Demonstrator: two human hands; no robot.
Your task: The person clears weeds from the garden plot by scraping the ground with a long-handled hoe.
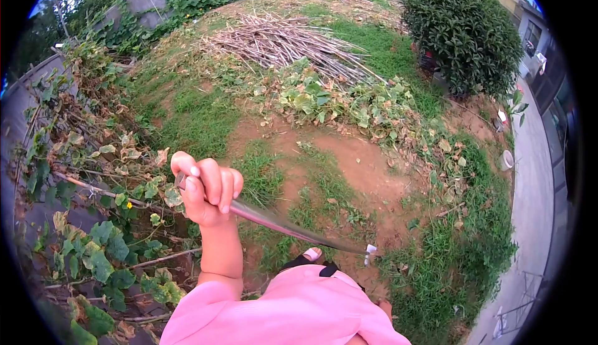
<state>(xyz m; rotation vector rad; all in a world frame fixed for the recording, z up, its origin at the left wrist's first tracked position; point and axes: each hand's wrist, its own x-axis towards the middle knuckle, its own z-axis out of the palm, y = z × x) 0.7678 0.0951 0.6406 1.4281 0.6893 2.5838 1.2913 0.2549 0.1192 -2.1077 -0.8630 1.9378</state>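
Garden soil (367, 164) (patchy grass) lies under left hand (205, 189), fingers clamped on long blade (293, 228).

The tool's (293, 228) grip is hidden inside the fist of the left hand (205, 188), and its far tip, by a small white thing (370, 249), is too small to make out. The right hand is hidden. A foot (311, 254) shows only its toe past the pink garment (286, 311), itself cut off at the near edge.
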